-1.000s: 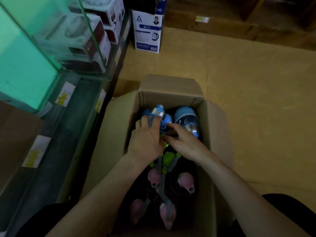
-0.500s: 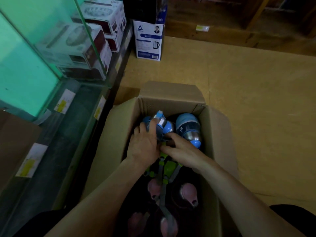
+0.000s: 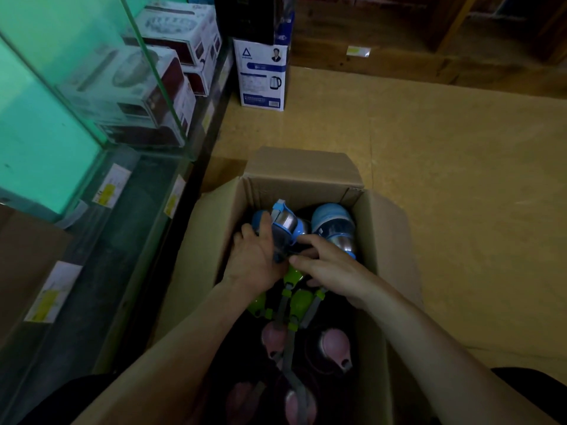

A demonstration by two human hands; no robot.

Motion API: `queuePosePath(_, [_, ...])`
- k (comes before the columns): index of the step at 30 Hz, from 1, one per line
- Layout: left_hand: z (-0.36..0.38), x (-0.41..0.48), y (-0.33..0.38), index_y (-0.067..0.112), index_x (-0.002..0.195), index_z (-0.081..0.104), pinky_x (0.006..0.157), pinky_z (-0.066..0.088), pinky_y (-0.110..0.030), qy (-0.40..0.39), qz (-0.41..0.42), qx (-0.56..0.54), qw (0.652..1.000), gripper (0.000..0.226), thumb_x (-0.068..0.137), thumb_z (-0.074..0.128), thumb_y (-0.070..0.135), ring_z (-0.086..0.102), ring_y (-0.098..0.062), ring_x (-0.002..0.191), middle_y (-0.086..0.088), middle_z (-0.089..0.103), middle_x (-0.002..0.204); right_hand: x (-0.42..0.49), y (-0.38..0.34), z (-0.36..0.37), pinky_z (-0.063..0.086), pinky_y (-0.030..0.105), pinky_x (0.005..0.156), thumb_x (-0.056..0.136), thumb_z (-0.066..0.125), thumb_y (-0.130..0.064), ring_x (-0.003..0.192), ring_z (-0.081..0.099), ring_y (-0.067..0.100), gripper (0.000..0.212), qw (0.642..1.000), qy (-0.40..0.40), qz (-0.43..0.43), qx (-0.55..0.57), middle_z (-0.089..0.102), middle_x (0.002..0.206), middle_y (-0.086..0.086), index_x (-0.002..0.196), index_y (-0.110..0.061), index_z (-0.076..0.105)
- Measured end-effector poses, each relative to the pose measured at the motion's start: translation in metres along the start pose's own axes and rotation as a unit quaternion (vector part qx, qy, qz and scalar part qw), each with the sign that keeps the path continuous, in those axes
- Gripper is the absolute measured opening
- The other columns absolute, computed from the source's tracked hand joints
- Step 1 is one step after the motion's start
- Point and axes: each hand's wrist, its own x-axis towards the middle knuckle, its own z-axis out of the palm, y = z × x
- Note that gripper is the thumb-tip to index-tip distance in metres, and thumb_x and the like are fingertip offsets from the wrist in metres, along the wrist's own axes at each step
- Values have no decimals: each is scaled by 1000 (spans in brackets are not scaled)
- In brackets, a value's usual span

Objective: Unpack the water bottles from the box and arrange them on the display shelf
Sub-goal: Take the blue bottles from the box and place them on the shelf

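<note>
An open cardboard box (image 3: 303,185) sits on the floor with water bottles standing inside. At its far end are blue-lidded bottles; my left hand (image 3: 256,260) grips one of them (image 3: 287,227), tilted and raised a little above the others. My right hand (image 3: 325,263) has its fingers curled against the lower part of the same bottle, beside a second blue bottle (image 3: 334,225). Green-lidded bottles (image 3: 299,302) and pink-lidded bottles (image 3: 334,345) with grey straps fill the nearer part of the box.
A glass display shelf (image 3: 129,210) with yellow price tags runs along the left, holding boxed appliances (image 3: 144,84). A white and blue kettle box (image 3: 262,75) stands on the yellow floor behind the carton. A brown carton (image 3: 21,259) lies at the left edge.
The view has tilted down and the carton sits lower in it. The blue bottle in my left hand has risen slightly; both hands stay on it.
</note>
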Motion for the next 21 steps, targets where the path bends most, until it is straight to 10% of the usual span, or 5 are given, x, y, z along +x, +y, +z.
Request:
queuePosePath(6, [-13,0,-2,35,137,47,97,54,-41,-51,-27,-277,959,86,62,80,60,64,-18,112,0,65,123,0,-1,-4,57,31,91,102,62,-38,107,61,7,49,997,7,7,79,60,118,-8,147,-28,47])
queuePosePath(10, [-23,-7,4,29,117,64,77,55,-19,-84,-37,-440,893,46,77,87,32,72,-4,93,8,76,102,-1,-2,-7,57,36,96,101,60,-47,113,60,10,48,991,26,4,130,59,134,-3,144,-28,52])
queuePosePath(21, [-35,-25,18,14,127,66,95,56,-38,-127,-65,-624,769,32,96,66,21,71,-22,111,-7,75,117,-12,-4,-6,63,53,83,91,58,-66,119,67,24,52,961,-42,35,270,62,135,-5,138,-44,52])
